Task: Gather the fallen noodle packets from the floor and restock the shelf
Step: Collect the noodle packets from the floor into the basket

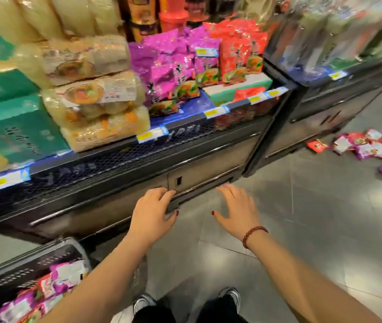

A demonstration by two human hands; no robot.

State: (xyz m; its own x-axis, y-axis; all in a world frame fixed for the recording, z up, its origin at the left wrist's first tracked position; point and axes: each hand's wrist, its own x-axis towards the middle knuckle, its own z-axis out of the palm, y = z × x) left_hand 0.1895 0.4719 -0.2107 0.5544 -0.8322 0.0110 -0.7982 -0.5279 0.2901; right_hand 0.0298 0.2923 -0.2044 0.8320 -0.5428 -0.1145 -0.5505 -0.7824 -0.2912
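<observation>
Grey shop floor (301, 229) beside a noodle shelf (185, 122). My left hand (152, 213) and right hand (236, 210) hover spread, empty. The fallen noodle packets (369, 145) lie far right; I should step closer before reaching.

The left hand (152, 210) is empty with its fingers spread in front of the dark cabinet base (208, 159). The right hand (236, 210), just as empty, is over bare floor tiles (313, 217). Right of that hand and beyond it, the tiles lie open as far as the scattered noodle packets (371, 148) near the foot of the next shelf unit. Above and ahead of the left hand the shelf lip (185, 127) juts out. The shelf top is crowded with purple packets (162, 73), red packets (238, 54) and stacked pale noodle bundles (92, 89). Below and left of the left forearm a partly filled black basket (34, 255) blocks the way.
</observation>
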